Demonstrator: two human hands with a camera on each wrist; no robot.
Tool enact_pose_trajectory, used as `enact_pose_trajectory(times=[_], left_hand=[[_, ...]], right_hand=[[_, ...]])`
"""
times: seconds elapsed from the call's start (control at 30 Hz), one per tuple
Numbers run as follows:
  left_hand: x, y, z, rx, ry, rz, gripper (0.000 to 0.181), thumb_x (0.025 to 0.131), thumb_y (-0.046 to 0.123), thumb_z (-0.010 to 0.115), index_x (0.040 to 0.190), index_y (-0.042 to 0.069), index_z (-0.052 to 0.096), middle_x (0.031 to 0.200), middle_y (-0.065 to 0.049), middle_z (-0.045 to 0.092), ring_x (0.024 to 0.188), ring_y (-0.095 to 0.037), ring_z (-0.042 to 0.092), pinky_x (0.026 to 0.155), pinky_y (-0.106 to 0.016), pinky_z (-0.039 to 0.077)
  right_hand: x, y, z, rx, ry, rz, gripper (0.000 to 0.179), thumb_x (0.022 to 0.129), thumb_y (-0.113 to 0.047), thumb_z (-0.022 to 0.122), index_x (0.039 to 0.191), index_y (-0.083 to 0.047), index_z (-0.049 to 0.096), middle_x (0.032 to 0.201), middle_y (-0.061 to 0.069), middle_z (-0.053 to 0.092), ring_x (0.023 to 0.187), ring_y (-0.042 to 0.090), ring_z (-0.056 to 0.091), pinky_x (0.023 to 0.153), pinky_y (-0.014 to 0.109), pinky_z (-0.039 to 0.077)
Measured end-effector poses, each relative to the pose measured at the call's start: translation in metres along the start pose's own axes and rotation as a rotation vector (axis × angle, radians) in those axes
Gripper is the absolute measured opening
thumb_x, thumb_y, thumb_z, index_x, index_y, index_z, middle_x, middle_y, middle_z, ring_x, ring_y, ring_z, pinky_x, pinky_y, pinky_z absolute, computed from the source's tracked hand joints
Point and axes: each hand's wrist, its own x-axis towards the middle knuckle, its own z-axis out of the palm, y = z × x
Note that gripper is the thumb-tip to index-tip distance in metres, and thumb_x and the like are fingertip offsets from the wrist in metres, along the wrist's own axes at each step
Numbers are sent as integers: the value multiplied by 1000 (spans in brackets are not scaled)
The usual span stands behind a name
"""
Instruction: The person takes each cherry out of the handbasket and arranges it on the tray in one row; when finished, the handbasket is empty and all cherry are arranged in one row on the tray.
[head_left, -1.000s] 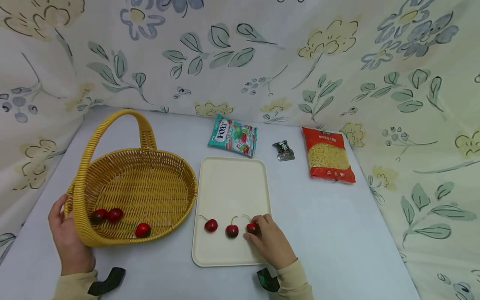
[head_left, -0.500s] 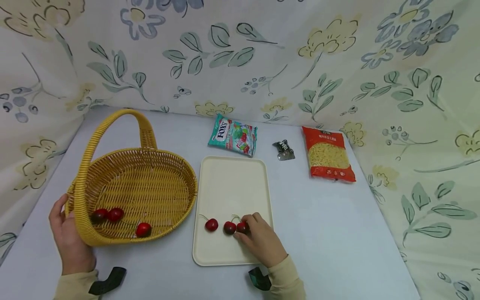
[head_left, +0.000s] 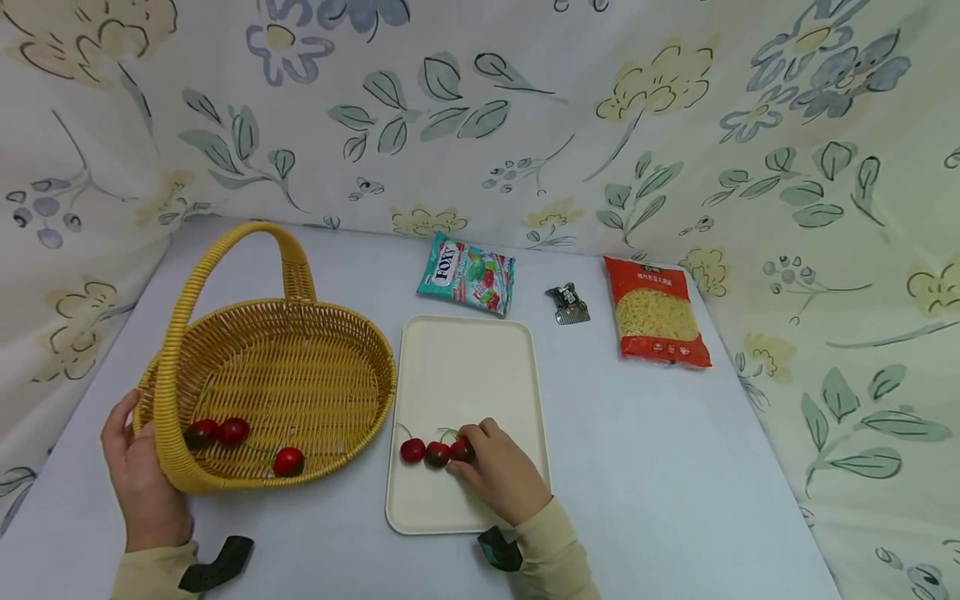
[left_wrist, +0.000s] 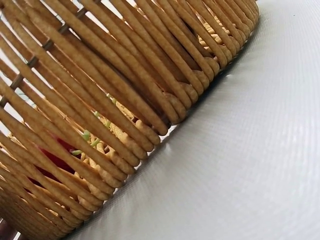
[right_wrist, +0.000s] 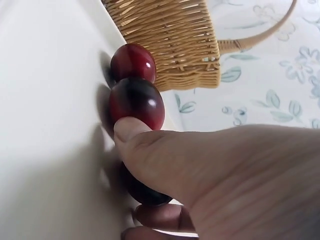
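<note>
On the cream tray three dark red cherries sit in a touching row. My right hand pinches the rightmost cherry between thumb and fingers; in the right wrist view the thumb lies across it and meets the middle cherry. The left cherry is at the row's far end. My left hand holds the left side of the yellow wicker basket, its fingertips partly hidden behind the handle. Inside the basket lie three more cherries. Only woven basket wall shows in the left wrist view.
Behind the tray lies a teal candy bag. Right of that are a small black-topped comb-like item and a red pasta bag. A floral cloth hangs at the back and sides of the white table.
My right hand has slid left with the pinched cherry, pushing the middle cherry along until it touches the left one, which has shifted slightly left. My left hand stays on the basket.
</note>
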Motion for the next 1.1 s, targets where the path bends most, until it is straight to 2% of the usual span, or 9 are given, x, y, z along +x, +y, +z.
enact_pose_trajectory(times=[0.17, 0.33, 0.43, 0.57, 0.67, 0.77, 0.83, 0.93, 1.1], left_hand=[[-1, 0, 1, 10, -2, 1, 43, 101, 14, 36, 142, 25, 36, 143, 0, 33, 122, -16, 47, 78, -11, 50], [-2, 0, 3, -3, 2, -1, 42, 101, 14, 37, 142, 24, 36, 142, -1, 34, 121, -16, 48, 77, -11, 50], [-3, 1, 4, -15, 12, -24, 42, 101, 14, 38, 142, 24, 37, 142, 0, 34, 120, -15, 48, 76, -12, 50], [-2, 3, 5, 3, 23, -25, 42, 101, 14, 38, 141, 24, 38, 141, 1, 34, 116, -13, 49, 73, -11, 49], [0, 7, 4, 15, 18, -10, 42, 100, 15, 38, 141, 25, 38, 140, 0, 35, 110, -12, 49, 71, -11, 48], [3, 8, 3, 2, 6, -16, 42, 100, 15, 39, 141, 24, 38, 138, 1, 35, 108, -11, 49, 71, -11, 48], [3, 7, 3, -3, -2, -32, 42, 101, 15, 38, 141, 24, 38, 139, 2, 34, 109, -10, 48, 72, -11, 48], [1, 4, 2, 1, -18, -46, 42, 101, 15, 37, 142, 23, 36, 140, 2, 33, 112, -10, 46, 74, -11, 48], [-3, 6, -1, 30, -31, -33, 43, 101, 17, 37, 144, 24, 33, 143, 2, 31, 116, -12, 46, 77, -12, 49]], right_hand=[[-3, 2, -1, -10, -12, 13, 36, 84, -36, 73, 108, -13, 59, 90, -2, 51, 74, 8, 51, 71, 21, 50], [-5, -1, -15, -80, -10, -6, 52, 77, -39, 78, 116, -10, 58, 97, 3, 54, 79, 12, 56, 72, 23, 53], [5, -14, -36, -106, 13, -91, 53, 78, -32, 79, 121, -10, 57, 101, 4, 55, 84, 13, 53, 70, 20, 51], [42, -52, -60, -129, -4, -298, 43, 86, -24, 72, 124, -12, 58, 106, 2, 57, 88, 12, 52, 71, 18, 48], [82, -90, -58, -196, -133, -457, 39, 90, -26, 67, 127, -16, 58, 108, -1, 58, 92, 9, 53, 76, 16, 47], [117, -129, -43, -273, -357, -550, 40, 93, -28, 63, 132, -23, 55, 111, -6, 57, 96, 5, 53, 79, 14, 45], [134, -149, -29, -316, -512, -576, 42, 94, -32, 61, 135, -28, 52, 115, -10, 56, 100, 2, 51, 82, 12, 43], [152, -172, -10, -297, -701, -584, 45, 94, -34, 61, 138, -31, 51, 121, -14, 56, 100, -2, 50, 85, 10, 40], [164, -189, 9, -244, -833, -576, 43, 92, -27, 64, 134, -32, 55, 121, -18, 58, 95, -3, 48, 84, 8, 37]])
